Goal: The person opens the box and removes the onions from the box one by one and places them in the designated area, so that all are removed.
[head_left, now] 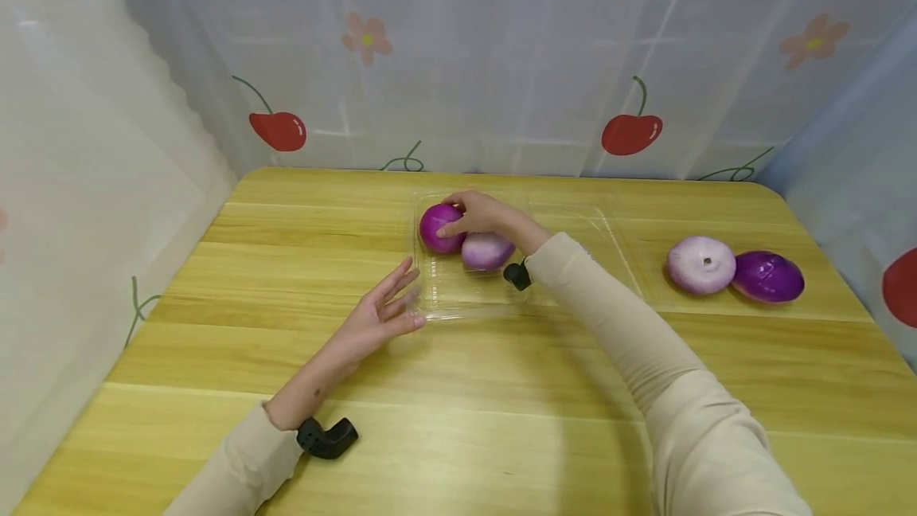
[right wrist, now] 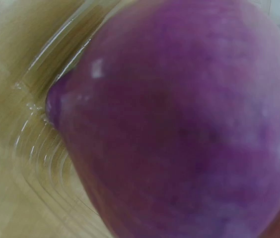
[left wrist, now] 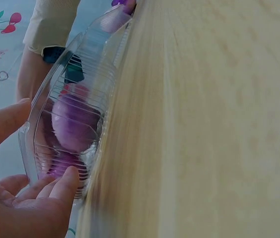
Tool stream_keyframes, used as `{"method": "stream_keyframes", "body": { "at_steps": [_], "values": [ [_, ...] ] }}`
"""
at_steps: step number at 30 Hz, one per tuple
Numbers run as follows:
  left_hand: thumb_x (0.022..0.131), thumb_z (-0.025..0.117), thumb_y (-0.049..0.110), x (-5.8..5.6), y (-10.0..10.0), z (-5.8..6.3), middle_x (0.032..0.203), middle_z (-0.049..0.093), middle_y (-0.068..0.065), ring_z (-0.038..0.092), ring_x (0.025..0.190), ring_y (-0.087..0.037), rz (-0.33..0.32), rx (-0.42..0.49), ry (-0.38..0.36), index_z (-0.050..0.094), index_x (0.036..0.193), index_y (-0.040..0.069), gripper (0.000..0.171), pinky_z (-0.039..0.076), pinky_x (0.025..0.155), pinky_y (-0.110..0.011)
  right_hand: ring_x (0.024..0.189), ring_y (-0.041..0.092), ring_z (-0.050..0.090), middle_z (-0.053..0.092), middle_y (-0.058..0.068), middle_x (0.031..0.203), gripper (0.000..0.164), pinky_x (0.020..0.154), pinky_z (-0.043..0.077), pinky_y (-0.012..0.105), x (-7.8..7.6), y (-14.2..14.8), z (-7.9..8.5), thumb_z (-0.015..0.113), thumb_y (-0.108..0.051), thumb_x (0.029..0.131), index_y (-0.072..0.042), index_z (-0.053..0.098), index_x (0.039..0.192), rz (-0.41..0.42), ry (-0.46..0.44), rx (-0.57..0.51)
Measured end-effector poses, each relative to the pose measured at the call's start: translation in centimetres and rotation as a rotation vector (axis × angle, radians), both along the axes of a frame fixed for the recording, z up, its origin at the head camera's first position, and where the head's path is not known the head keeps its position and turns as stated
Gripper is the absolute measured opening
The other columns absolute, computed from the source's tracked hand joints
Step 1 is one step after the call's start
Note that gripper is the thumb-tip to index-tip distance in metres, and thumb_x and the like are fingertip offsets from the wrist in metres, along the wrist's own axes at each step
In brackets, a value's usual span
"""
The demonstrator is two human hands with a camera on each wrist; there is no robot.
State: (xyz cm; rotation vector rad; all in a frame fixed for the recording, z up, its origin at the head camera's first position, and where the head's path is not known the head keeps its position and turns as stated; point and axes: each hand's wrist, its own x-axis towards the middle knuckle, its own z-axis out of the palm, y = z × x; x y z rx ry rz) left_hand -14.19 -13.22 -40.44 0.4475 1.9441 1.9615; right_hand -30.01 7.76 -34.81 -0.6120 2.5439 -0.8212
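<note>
A clear plastic box (head_left: 473, 305) lies on the table, its lid folded back to the right. Two purple onions are inside: a darker one (head_left: 438, 228) at the left and a paler one (head_left: 487, 252) beside it. My right hand (head_left: 480, 212) reaches into the box from the right and grips the darker onion, fingers over its top and thumb on its near side. My left hand (head_left: 377, 313), fingers spread, is at the box's left wall, its fingertips close to or touching the plastic. An onion (right wrist: 179, 119) fills most of the right wrist view, hiding the right hand's fingers.
To the right on the table (head_left: 458, 420) sit two more onions, a pale one (head_left: 700, 264) and a dark purple one (head_left: 769, 276), touching. The transparent lid (head_left: 616, 237) lies partly under the right forearm. A printed curtain (head_left: 473, 62) stands behind the table.
</note>
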Motion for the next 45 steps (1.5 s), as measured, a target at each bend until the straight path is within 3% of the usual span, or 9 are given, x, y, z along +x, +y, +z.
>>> {"method": "stream_keyframes", "body": {
  "at_steps": [19, 31, 45],
  "values": [
    [0.088, 0.063, -0.001, 0.1, 0.3, 0.0, 0.153, 0.016, -0.010, 0.023, 0.135, -0.030, -0.005, 0.015, 0.002, 0.012, 0.152, 0.018, 0.084, 0.038, 0.099, -0.036, 0.119, 0.027, 0.046, 0.047, 0.015, 0.134, 0.070, 0.099, 0.037, 0.039, 0.4, 0.6, 0.2, 0.072, -0.035, 0.083, -0.004, 0.044, 0.138, -0.036, -0.018, -0.024],
    [0.087, 0.064, 0.001, 0.1, 0.1, -0.1, 0.153, 0.016, -0.010, 0.023, 0.135, -0.030, 0.000, 0.012, 0.004, 0.013, 0.152, 0.019, 0.084, 0.039, 0.097, -0.036, 0.117, 0.025, 0.048, 0.052, 0.016, 0.129, 0.070, 0.099, 0.038, 0.036, 0.8, 0.8, 2.0, 0.071, -0.035, 0.083, -0.001, 0.043, 0.138, -0.039, -0.007, -0.073],
    [0.088, 0.063, 0.001, 0.2, 0.1, -0.2, 0.153, 0.015, -0.011, 0.022, 0.136, -0.031, -0.008, 0.009, 0.019, 0.011, 0.152, 0.018, 0.084, 0.038, 0.098, -0.038, 0.110, 0.024, 0.051, 0.055, 0.015, 0.121, 0.064, 0.094, 0.042, 0.037, 2.1, 2.2, 3.4, 0.072, -0.029, 0.083, 0.000, 0.045, 0.135, -0.028, -0.057, -0.195]
  ]
}}
